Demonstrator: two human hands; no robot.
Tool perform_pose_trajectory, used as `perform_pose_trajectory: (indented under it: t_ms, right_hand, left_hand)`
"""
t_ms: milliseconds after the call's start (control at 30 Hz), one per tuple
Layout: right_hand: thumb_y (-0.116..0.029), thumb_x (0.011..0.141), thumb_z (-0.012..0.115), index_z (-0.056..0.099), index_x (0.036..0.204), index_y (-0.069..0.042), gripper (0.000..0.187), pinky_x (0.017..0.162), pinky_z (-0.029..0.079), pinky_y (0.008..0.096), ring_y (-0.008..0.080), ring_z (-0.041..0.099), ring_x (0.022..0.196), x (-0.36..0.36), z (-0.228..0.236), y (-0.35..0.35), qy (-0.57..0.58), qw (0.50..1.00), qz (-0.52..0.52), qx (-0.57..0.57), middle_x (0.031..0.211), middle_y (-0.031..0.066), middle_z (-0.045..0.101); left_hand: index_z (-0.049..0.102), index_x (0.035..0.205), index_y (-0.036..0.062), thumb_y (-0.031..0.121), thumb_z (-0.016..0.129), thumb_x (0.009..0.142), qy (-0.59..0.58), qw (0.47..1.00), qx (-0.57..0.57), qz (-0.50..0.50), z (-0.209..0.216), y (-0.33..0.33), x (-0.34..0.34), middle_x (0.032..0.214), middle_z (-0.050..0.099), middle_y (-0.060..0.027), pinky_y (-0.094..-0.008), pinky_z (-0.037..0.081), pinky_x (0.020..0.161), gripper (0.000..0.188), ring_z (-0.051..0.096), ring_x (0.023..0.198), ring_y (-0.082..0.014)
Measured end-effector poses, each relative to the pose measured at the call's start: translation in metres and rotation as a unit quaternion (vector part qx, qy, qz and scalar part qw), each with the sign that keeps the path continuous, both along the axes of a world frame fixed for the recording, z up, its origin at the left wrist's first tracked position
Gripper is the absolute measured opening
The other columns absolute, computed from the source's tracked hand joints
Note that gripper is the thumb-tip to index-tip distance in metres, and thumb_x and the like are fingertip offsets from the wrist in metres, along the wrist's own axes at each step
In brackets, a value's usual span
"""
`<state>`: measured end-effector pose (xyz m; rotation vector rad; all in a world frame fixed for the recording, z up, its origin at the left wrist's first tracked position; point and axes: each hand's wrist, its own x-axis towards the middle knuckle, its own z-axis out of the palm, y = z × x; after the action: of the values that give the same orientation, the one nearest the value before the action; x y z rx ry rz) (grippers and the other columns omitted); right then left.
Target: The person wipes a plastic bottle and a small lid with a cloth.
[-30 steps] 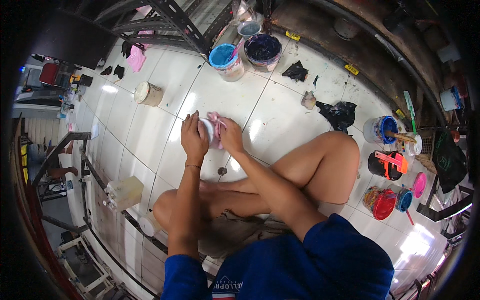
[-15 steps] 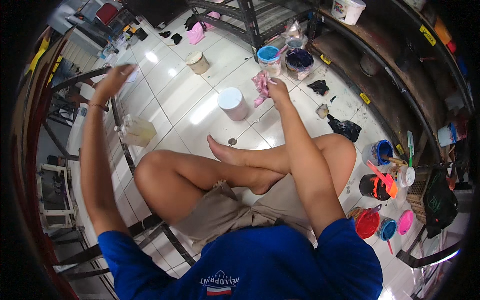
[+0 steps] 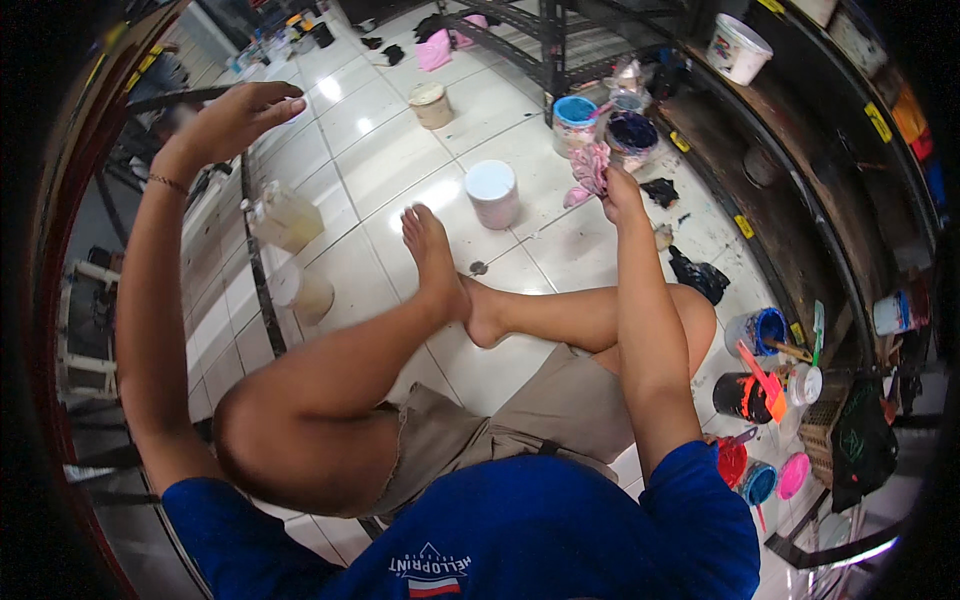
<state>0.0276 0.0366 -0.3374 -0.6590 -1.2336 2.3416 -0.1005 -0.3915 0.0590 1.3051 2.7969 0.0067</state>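
Note:
A crumpled pink rag (image 3: 590, 167) hangs from my right hand (image 3: 622, 195), whose fingers are closed round it. That arm reaches forward over my right shin, near two paint tubs. My left hand (image 3: 238, 122) is raised at the far left with nothing visible in it; thumb and fingers are apart and slightly curved. A white-lidded tub (image 3: 492, 195) stands on the tiles between my hands, just beyond my feet. Below my left hand are a jug of yellowish liquid (image 3: 285, 217) and a pale round container (image 3: 305, 290).
Open tubs of blue paint (image 3: 575, 122) and dark paint (image 3: 631, 135) stand near a black metal rack (image 3: 553, 50). A dark shelf (image 3: 780, 140) curves along the right. Several paint pots, including a black one (image 3: 742, 398), line the right side. A metal bar (image 3: 262, 290) runs at left.
My left hand has moved left and up. My right hand holds the rag farther right. My left leg has shifted, its foot now higher and the knee lower; the pale container beside the jug has come into view.

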Motion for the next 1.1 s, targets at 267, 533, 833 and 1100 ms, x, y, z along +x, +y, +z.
perform_pose_trajectory:
  t_ms: [267, 533, 833, 1100]
  right_hand:
    - [-0.005, 0.090, 0.045, 0.062, 0.092, -0.004, 0.017, 0.068, 0.053, 0.0318, 0.0170, 0.062, 0.074, -0.010, -0.042, -0.018, 0.001, 0.997, 0.038, -0.067, 0.086, 0.0070, 0.063]
    - [-0.010, 0.089, 0.047, 0.060, 0.084, -0.009, 0.014, 0.060, 0.048, 0.0316, 0.0153, 0.058, 0.068, 0.014, -0.074, -0.034, -0.106, 0.993, 0.010, -0.048, 0.079, 0.0034, 0.059]
    - [-0.012, 0.093, 0.046, 0.063, 0.095, -0.006, 0.018, 0.066, 0.054, 0.0320, 0.0179, 0.064, 0.077, 0.015, -0.083, -0.038, -0.121, 0.991, -0.009, -0.058, 0.089, 0.0064, 0.066]
    - [-0.009, 0.094, 0.043, 0.062, 0.099, -0.002, 0.021, 0.071, 0.055, 0.0309, 0.0183, 0.065, 0.085, 0.025, -0.089, -0.041, -0.098, 0.985, -0.041, -0.134, 0.094, 0.0089, 0.067]
  left_hand:
    - [0.038, 0.145, 0.0023, 0.080, 0.019, 0.087, -0.495, 0.680, 0.540, 0.015, -0.068, -0.069, 0.000, 0.140, 0.049, -0.0203, -0.0464, 0.039, 0.105, 0.098, 0.052, 0.123, -0.0316]
    - [0.028, 0.150, 0.0082, 0.084, 0.019, 0.083, -0.565, 0.361, 0.741, 0.045, -0.214, -0.081, 0.048, 0.153, 0.028, -0.0230, -0.0567, 0.029, 0.110, 0.102, 0.033, 0.137, -0.0397]
    - [0.034, 0.147, 0.0120, 0.089, 0.027, 0.077, -0.620, 0.194, 0.748, 0.133, -0.332, -0.087, 0.074, 0.136, 0.040, -0.0163, -0.0649, 0.032, 0.102, 0.105, 0.041, 0.120, -0.0363]
    - [0.050, 0.132, 0.0117, 0.089, 0.030, 0.076, -0.673, 0.097, 0.724, 0.118, -0.350, -0.046, 0.083, 0.122, 0.055, -0.0169, -0.0658, 0.031, 0.102, 0.098, 0.047, 0.116, -0.0384]
